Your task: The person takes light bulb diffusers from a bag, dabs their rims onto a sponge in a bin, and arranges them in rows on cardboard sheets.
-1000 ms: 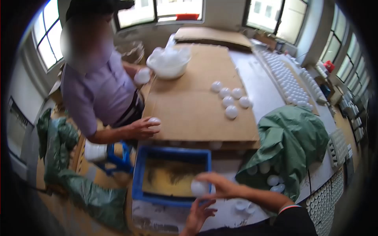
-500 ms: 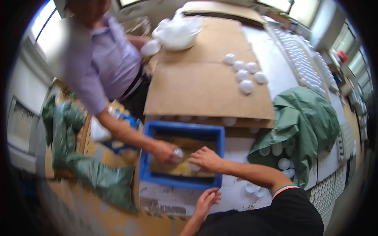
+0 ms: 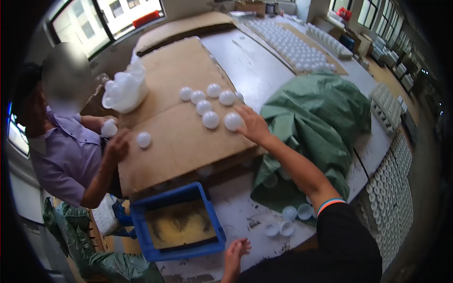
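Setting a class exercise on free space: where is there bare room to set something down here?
Bare: cardboard between the lone dome and dome cluster; tabletop between the blue bin and green sack. Crowded: the cluster beside the right hand, and the far rows of domes.

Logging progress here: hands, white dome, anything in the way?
Right hand at white dome on cardboard. Left hand empty, beside blue tub. Other domes clustered close.

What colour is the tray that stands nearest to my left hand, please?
The tray is blue; it shows best in the head view.
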`<state>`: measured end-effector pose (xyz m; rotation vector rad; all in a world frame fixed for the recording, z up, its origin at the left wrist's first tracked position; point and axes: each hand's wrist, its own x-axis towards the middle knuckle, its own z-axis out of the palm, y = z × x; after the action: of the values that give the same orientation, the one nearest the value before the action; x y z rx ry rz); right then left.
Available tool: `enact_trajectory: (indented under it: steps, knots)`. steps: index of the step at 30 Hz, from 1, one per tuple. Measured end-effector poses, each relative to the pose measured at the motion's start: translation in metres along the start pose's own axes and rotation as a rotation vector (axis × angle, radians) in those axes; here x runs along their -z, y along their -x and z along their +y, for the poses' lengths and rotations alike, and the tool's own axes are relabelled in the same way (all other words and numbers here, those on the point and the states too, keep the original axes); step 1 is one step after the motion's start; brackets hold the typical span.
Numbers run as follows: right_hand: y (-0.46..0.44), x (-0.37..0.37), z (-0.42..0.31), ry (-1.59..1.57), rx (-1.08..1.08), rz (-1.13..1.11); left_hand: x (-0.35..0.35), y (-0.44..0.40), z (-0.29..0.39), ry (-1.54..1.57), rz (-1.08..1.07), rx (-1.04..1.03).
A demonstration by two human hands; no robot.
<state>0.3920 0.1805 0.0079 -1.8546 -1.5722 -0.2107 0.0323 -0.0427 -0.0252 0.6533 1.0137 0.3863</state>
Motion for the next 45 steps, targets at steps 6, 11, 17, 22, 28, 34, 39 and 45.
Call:
enact_trajectory:
  steps: [6, 11, 17, 22, 28, 34, 39, 45]
  knots:
    - [0.136, 0.123, -0.033, -0.423, -0.122, -0.105, -0.034, -0.036, -0.016, -0.221, -0.091, 0.032]
    - [0.332, 0.141, -0.036, -0.286, -0.341, -0.56, -0.101, -0.122, -0.008, -0.879, -0.282, -0.725]
    - [0.405, 0.119, -0.069, -0.234, -0.257, -0.681, -0.204, -0.237, 0.026, -1.636, -0.38, -1.004]
    - [0.415, 0.092, -0.058, -0.392, -0.235, -0.608, -0.226, -0.283, 0.017, -1.646, -0.325, -1.043]
    - [0.409, 0.115, -0.036, -0.761, -0.617, -0.5, -0.188, -0.245, -0.006, -1.829, -0.3, -1.016]
    - [0.429, 0.145, 0.005, -1.949, -1.353, -0.877, -0.142, -0.206, -0.012, -1.779, -0.406, -1.001]
    - [0.38, 0.229, -0.028, -1.383, -1.406, -0.865, -0.165, -0.179, 0.023, -1.749, -0.465, -0.993]
    - [0.507, 0.124, -0.003, -0.947, -0.703, -1.156, -0.163, -0.236, 0.039, -1.601, -0.438, -1.267]
